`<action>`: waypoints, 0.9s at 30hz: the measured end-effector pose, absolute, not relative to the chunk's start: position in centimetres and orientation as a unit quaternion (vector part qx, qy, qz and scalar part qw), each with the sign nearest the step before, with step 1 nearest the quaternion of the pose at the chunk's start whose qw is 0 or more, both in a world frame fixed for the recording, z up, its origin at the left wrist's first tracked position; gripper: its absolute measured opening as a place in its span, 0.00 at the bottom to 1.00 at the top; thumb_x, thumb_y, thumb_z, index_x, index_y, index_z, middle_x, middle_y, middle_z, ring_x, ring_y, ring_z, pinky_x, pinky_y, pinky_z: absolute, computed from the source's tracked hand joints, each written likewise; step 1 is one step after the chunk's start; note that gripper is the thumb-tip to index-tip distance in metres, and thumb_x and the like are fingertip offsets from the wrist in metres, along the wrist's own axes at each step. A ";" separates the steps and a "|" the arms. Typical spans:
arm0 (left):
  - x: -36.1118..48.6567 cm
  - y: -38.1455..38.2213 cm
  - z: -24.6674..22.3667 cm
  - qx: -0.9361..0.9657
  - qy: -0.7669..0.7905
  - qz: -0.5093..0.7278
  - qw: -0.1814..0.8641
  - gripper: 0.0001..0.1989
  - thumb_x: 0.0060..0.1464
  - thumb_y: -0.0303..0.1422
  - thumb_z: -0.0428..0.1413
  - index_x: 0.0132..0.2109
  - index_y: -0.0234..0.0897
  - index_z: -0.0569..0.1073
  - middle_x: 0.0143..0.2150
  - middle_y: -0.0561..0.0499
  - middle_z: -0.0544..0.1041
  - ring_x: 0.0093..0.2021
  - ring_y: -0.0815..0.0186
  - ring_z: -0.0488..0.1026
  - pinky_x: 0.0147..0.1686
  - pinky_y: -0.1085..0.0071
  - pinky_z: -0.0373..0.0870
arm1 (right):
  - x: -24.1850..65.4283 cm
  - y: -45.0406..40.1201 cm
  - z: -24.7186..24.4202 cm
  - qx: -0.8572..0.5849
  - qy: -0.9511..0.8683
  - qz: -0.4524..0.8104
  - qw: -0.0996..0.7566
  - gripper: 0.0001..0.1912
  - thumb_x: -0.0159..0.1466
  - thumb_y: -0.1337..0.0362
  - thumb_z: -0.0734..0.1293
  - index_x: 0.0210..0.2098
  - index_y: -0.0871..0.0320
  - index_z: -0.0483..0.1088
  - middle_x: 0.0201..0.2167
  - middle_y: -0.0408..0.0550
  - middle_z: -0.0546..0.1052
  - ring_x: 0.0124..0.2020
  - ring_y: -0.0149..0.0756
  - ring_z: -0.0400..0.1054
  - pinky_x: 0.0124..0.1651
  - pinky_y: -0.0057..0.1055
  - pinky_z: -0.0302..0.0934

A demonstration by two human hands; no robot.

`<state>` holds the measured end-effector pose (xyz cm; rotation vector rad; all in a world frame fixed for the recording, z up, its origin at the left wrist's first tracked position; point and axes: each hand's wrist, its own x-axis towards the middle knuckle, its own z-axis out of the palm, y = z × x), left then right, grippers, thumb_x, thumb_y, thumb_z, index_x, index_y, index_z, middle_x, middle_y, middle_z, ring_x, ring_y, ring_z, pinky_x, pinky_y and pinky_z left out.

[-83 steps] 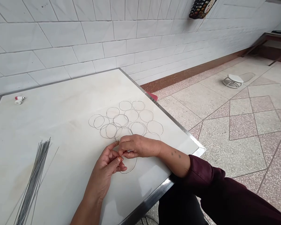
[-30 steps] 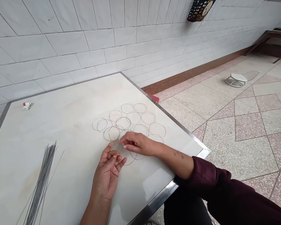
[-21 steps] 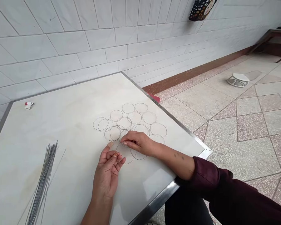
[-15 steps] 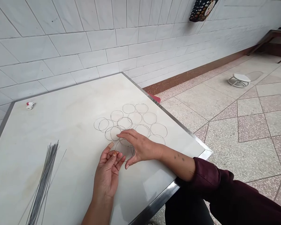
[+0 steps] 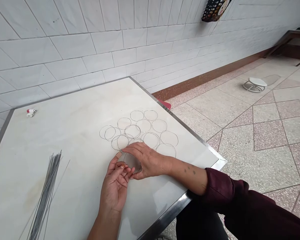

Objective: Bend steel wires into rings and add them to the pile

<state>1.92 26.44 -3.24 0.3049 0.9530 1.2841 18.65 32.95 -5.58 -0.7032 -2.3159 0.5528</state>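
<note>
Between the thumb and forefinger of my left hand point(image 5: 115, 181), the joined end of a thin wire ring point(image 5: 124, 158) is pinched. A strip of tan tape covers one of its fingertips. My right hand point(image 5: 148, 160) curves round the far and right side of this ring, its fingertips near the top and its thumb low by my left fingers. Parts of the ring are hidden behind both hands. Just beyond, several finished-looking wire rings point(image 5: 167, 131) lie flat on the white table point(image 5: 77, 113), some overlapping. A bundle of straight grey wires point(image 5: 46, 191) lies to the left.
A small red and white object point(image 5: 31, 112) lies at the table's far left corner. Metal trim point(image 5: 175, 115) edges the table, which stands against a white tiled wall point(image 5: 97, 43). A low stool point(image 5: 255, 84) stands on the floor at the right.
My right hand has come down and closed in around the ring, its thumb now by my left fingers. My left hand keeps its pinch. The view has shifted slightly.
</note>
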 end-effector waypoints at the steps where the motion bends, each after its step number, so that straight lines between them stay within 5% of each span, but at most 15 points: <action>1: 1.9 26.4 -3.2 0.139 0.421 0.569 0.693 0.20 0.49 0.25 0.62 0.51 0.40 0.77 0.30 0.56 0.72 0.31 0.71 0.71 0.45 0.64 0.76 | 18.7 32.9 -5.4 -0.262 -0.886 0.218 0.316 0.42 0.54 0.57 0.73 0.64 0.58 0.54 0.56 0.57 0.68 0.57 0.47 0.62 0.59 0.47 0.57; 12: 1.9 26.3 -3.0 0.160 0.418 0.545 0.708 0.22 0.49 0.23 0.60 0.52 0.41 0.76 0.28 0.58 0.70 0.28 0.71 0.69 0.45 0.66 0.73 | 19.0 32.8 -4.6 -0.196 -0.893 0.267 0.304 0.46 0.58 0.62 0.72 0.68 0.56 0.44 0.58 0.57 0.67 0.57 0.45 0.62 0.59 0.46 0.58; 16: 1.9 26.2 -2.9 0.161 0.414 0.549 0.708 0.27 0.48 0.23 0.61 0.57 0.43 0.73 0.28 0.59 0.71 0.27 0.72 0.68 0.48 0.63 0.72 | 19.1 32.9 -4.1 -0.200 -0.890 0.286 0.293 0.47 0.56 0.55 0.75 0.67 0.56 0.48 0.61 0.59 0.63 0.61 0.47 0.57 0.61 0.45 0.56; 22: 1.9 26.2 -2.3 0.172 0.419 0.525 0.720 0.34 0.46 0.23 0.63 0.61 0.45 0.69 0.28 0.59 0.71 0.28 0.71 0.70 0.43 0.67 0.73 | 19.8 33.7 -3.2 -0.177 -0.898 0.236 0.325 0.12 0.70 0.57 0.63 0.48 0.57 0.68 0.46 0.53 0.72 0.51 0.38 0.63 0.57 0.40 0.60; 27: 1.8 26.2 -2.3 0.190 0.440 0.490 0.728 0.36 0.45 0.24 0.64 0.63 0.44 0.67 0.28 0.58 0.72 0.25 0.71 0.70 0.42 0.64 0.74 | 20.1 34.1 -3.1 -0.167 -0.920 0.205 0.289 0.12 0.72 0.59 0.59 0.42 0.56 0.72 0.36 0.49 0.73 0.42 0.36 0.64 0.52 0.36 0.62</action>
